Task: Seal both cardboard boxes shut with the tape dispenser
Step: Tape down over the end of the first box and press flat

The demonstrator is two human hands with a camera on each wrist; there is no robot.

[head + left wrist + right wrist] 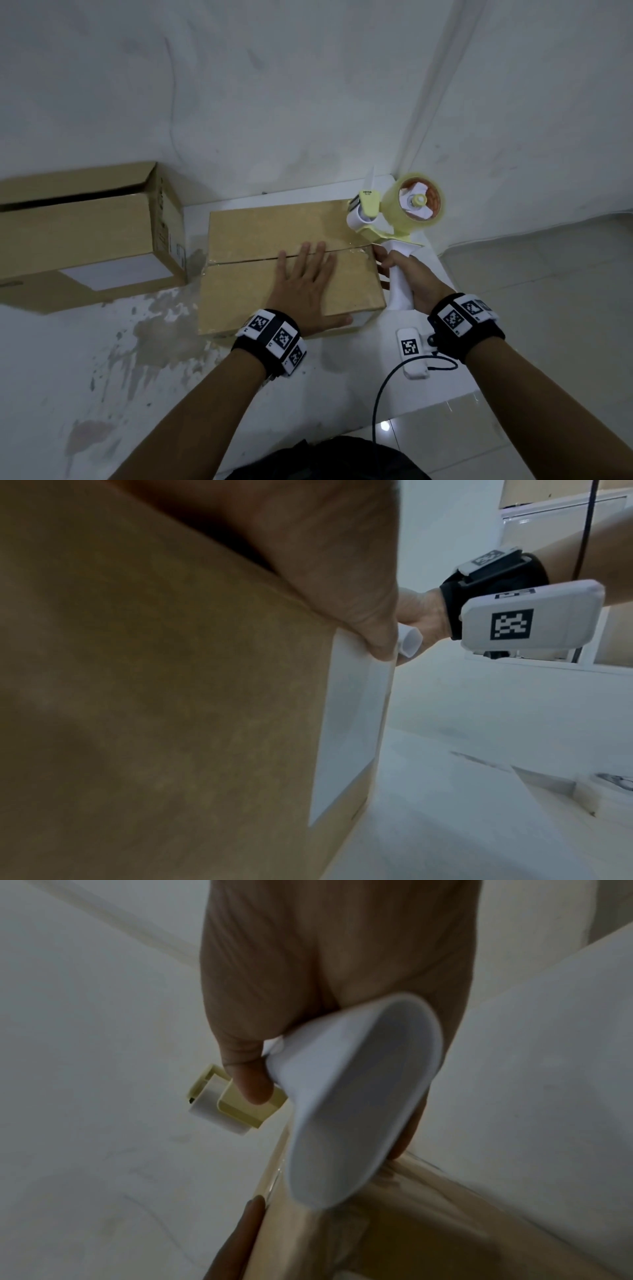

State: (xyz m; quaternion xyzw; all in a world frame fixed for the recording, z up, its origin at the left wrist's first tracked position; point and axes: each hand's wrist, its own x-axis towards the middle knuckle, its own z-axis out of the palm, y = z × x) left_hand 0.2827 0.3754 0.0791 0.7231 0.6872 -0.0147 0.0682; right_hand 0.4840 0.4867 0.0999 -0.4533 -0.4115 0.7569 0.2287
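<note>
A closed cardboard box [239, 294] lies on the white floor in front of me, its top flaps meeting at a centre seam. My left hand [305, 284] presses flat on its top with straight fingers, the thumb [373, 631] hooked over the near edge. My right hand [407, 274] grips the white handle [356, 1096] of a yellow tape dispenser [394, 209], held at the box's right end with the tape roll [421, 200] upward. A second, larger box [85, 233] stands to the left with its top flap ajar.
White walls meet in a corner [404, 171] just behind the dispenser. A raised white step [548, 233] runs along the right. The floor [120, 359] at front left is stained and worn. A black cable [380, 394] hangs from my right wrist unit.
</note>
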